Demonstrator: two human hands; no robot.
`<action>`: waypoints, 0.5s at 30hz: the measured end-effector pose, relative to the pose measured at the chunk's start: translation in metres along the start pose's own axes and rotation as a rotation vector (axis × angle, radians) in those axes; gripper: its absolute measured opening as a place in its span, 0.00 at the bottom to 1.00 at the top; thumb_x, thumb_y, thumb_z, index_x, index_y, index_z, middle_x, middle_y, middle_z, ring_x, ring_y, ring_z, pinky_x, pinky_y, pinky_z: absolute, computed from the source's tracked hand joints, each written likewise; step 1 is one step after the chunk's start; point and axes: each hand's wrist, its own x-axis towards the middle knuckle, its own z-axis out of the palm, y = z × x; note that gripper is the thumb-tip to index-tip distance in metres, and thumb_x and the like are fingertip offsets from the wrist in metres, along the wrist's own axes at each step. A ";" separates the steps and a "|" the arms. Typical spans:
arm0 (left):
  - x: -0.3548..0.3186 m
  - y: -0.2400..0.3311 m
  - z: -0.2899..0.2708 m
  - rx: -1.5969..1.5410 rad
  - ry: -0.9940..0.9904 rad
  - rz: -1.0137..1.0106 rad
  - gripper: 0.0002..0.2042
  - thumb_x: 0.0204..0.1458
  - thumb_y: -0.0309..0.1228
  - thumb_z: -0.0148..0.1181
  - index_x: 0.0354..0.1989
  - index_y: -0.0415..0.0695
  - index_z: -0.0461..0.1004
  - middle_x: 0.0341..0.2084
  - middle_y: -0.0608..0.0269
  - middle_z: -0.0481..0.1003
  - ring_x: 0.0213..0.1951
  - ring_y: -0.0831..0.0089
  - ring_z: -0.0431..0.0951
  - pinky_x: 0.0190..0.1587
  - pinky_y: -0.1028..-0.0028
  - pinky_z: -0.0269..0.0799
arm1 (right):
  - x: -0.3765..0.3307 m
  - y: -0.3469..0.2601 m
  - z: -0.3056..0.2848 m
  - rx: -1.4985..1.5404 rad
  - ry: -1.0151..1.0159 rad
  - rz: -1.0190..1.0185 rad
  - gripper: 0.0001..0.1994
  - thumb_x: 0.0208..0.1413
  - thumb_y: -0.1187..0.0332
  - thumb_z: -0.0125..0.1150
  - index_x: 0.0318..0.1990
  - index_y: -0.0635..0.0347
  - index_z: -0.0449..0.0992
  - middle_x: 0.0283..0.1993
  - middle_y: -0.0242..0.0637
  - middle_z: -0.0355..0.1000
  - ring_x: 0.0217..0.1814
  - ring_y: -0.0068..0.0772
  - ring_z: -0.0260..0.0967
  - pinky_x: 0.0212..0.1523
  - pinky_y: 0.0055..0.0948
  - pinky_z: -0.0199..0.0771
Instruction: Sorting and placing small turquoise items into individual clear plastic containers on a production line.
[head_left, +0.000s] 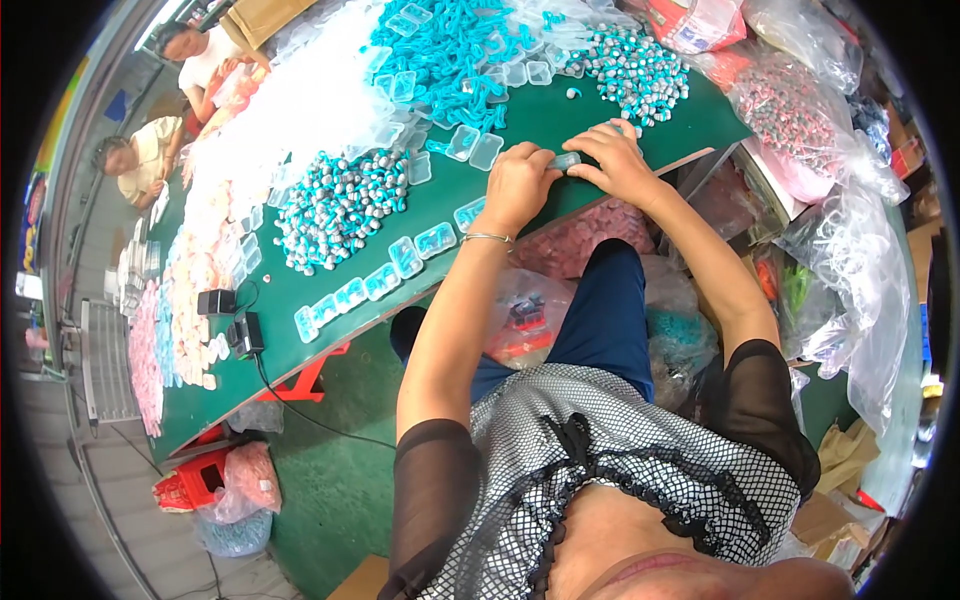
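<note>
At the near edge of the green table (560,112), a small clear plastic case (565,161) is held between my hands. My left hand (520,185) grips its left end, and the fingers of my right hand (617,162) close around the right end. What lies inside the case is too small to tell. Left of my hands, several filled clear cases (405,257) with teal contents run in a row along the edge. Just beyond my fingers lies an open clear case (487,152).
Small silver-and-teal pieces (340,212) form one heap at left and another heap (640,75) at far right. Teal cord-like pieces (440,60) are piled between. A black adapter (244,335) trails a cable. Plastic bags (790,110) crowd the right. Two people work at far left.
</note>
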 end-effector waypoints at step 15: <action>-0.001 0.001 -0.004 0.030 -0.022 -0.009 0.09 0.41 0.27 0.65 0.33 0.43 0.78 0.30 0.57 0.76 0.34 0.56 0.76 0.36 0.62 0.71 | 0.000 0.004 0.002 0.026 -0.062 -0.059 0.10 0.47 0.64 0.64 0.38 0.53 0.76 0.37 0.32 0.74 0.42 0.34 0.69 0.56 0.43 0.54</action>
